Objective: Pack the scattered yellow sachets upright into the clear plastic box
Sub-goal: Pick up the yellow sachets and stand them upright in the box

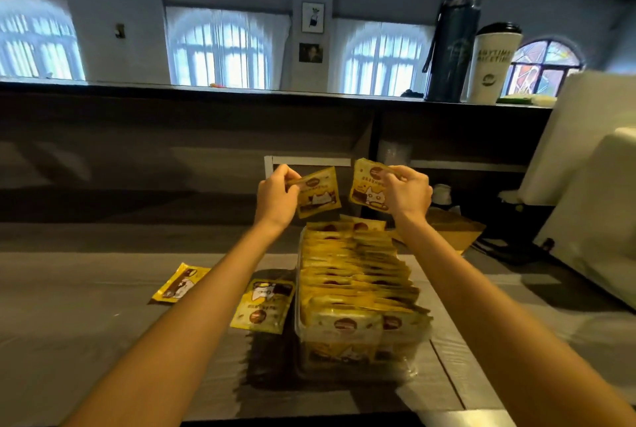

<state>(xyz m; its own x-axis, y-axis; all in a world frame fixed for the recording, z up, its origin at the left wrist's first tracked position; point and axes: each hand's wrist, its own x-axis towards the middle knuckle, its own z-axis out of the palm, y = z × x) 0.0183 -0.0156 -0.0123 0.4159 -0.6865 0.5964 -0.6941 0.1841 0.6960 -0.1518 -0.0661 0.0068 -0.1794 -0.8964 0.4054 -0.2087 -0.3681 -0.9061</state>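
Nearest: clear plastic box (pixel 339 363) on grey table (pixel 86 306), packed w/ upright yellow sachets (pixel 358 275); two loose sachets flat on table to its left, one (pixel 263 304) just beside box, other (pixel 180 284) further left. Beyond, above box's far end: left hand (pixel 277 198) pinching one sachet (pixel 318 196), right hand (pixel 407 191) pinching another (pixel 368 191), both raised, apart. Farthest, on dark shelf: dark flask (pixel 454 41), white cup (pixel 492 63).
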